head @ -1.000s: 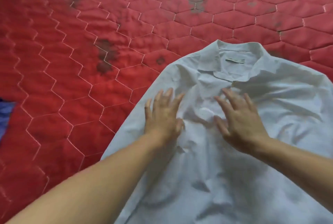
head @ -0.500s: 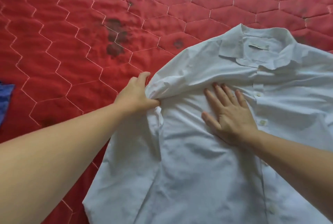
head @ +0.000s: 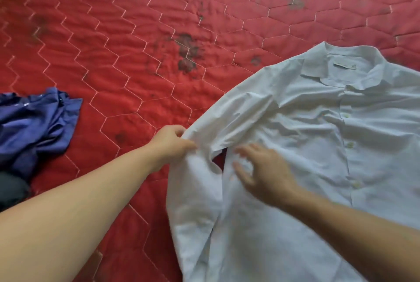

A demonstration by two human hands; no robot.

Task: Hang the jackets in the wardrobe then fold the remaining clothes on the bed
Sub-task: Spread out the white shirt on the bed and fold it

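White shirt (head: 318, 145): thin creased woven cotton, collar, label and button placket up, lying front-up on the right of the red quilt (head: 136, 66), a hexagon-stitched cover with dark blotches; its right side and hem are cut off by the frame. Left hand (head: 172, 143) pinches the shirt's sleeve edge; right hand (head: 261, 172), blurred, fingers spread and loosely bent, hovers at the chest, contact unclear. Crumpled blue garment (head: 34, 122): glossy, at the left edge, well apart, with bare quilt between.

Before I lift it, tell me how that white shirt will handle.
The white shirt is probably floppy: it creases and bunches where the left hand pinches its sleeve. It looks thin and light, so it should drape rather than hold shape. It will likely slide little on the quilted red bedcover.
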